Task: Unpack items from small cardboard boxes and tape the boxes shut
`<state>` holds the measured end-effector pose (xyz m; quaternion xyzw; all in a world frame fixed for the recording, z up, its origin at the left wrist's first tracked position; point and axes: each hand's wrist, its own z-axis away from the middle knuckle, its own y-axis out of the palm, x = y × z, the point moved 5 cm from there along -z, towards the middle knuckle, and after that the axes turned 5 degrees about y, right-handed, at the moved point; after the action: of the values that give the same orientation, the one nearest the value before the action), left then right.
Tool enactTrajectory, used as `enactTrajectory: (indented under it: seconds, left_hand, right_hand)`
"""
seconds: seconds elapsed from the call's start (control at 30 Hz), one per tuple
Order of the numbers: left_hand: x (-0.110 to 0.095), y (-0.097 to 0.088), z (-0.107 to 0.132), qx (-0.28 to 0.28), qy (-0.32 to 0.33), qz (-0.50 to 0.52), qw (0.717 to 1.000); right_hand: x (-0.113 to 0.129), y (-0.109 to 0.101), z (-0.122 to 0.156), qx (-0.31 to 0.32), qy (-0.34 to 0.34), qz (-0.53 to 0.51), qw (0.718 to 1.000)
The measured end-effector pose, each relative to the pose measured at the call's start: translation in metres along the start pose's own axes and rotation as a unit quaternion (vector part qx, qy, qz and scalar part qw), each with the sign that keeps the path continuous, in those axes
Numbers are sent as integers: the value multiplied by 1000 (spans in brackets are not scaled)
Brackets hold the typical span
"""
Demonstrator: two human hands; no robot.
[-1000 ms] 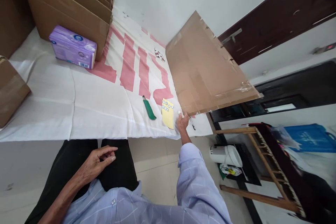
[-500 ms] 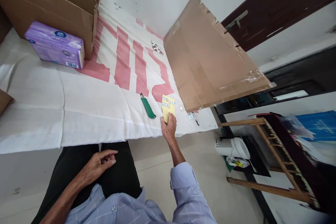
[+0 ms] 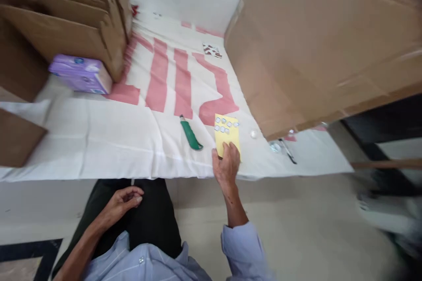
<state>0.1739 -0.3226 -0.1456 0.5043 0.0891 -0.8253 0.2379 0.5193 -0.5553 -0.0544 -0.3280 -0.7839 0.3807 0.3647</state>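
Note:
My right hand (image 3: 227, 164) is at the lower end of a yellow card (image 3: 227, 139) near the table's front edge. Its thumb is at the card's left side and the fingers lie over it, closed on the card. Several small whitish squares (image 3: 222, 129) sit in two rows on its upper part; whether stuck on or printed I cannot tell. To the left lies a green utility knife (image 3: 191, 135), its tip pointing away from me. My left hand (image 3: 123, 202) rests on my dark trousers with nothing in it, fingers loosely bent and the thumb apart.
A large cardboard sheet (image 3: 306, 52) leans over the right side. Beneath its lower edge are a pen (image 3: 288, 151) and small clear round pieces (image 3: 253, 134). A patterned card (image 3: 212, 50) lies farther back. At left, a purple tissue pack (image 3: 81, 73) stands before cardboard dividers (image 3: 66, 30).
My view has turned and levelled, so the table and cardboard sheet appear larger on the right. The right hand stays at the yellow card, and the left hand still rests on my lap.

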Motion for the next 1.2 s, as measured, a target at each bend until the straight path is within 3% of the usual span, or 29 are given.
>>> enactTrajectory:
  seconds: [0.1, 0.2, 0.33, 0.5, 0.6, 0.67, 0.73, 0.8, 0.87, 0.9, 0.93, 0.97, 1.03, 1.07, 1.13, 1.2]
  left_hand:
    - [-2, 19, 0, -25, 28, 37, 999]
    - [1, 27, -11, -11, 41, 66, 997]
    - [3, 10, -18, -20, 46, 47, 998]
    - [5, 6, -10, -11, 67, 24, 997]
    - [-9, -4, 5, -46, 108, 16, 993]
    - [-35, -29, 25, -117, 171, -20, 978]
    - [-76, -76, 55, -254, 249, -114, 927]
    - [-124, -139, 96, -443, 310, -203, 817]
    - [-170, -203, 132, -585, 342, -254, 690]
    - [-189, -234, 144, -624, 341, -267, 650]
    - [-206, -265, 150, -649, 328, -268, 632]
    - [-219, -293, 152, -660, 305, -258, 636]
    - [-236, -335, 143, -627, 262, -222, 699]
    - [-240, -348, 137, -601, 249, -208, 731]
    - [-242, -356, 127, -567, 232, -194, 766]
    - [-236, -347, 125, -564, 233, -194, 768]
  right_hand:
    - [-15, -3, -7, -36, -38, -13, 999]
    - [-32, 11, -21, -71, -68, -23, 995]
    - [-31, 20, -30, -129, -79, -68, 986]
    - [-14, -1, -26, -129, -67, -107, 984]
    - [-5, -7, -29, -150, -88, -110, 979]
    - [1, -7, -32, -149, -100, -113, 977]
    - [9, -5, -33, -139, -106, -116, 978]
    - [19, -6, -32, -139, -114, -118, 977]
    - [29, -6, -30, -135, -120, -118, 976]
    - [34, -6, -30, -135, -126, -118, 976]
    - [39, -6, -29, -131, -132, -119, 975]
    - [43, -6, -29, -125, -137, -122, 975]
    - [53, -5, -29, -108, -145, -131, 975]
    - [57, -4, -29, -95, -148, -135, 975]
    - [67, -1, -31, -61, -157, -133, 977]
    - [75, 2, -34, -30, -173, -117, 977]
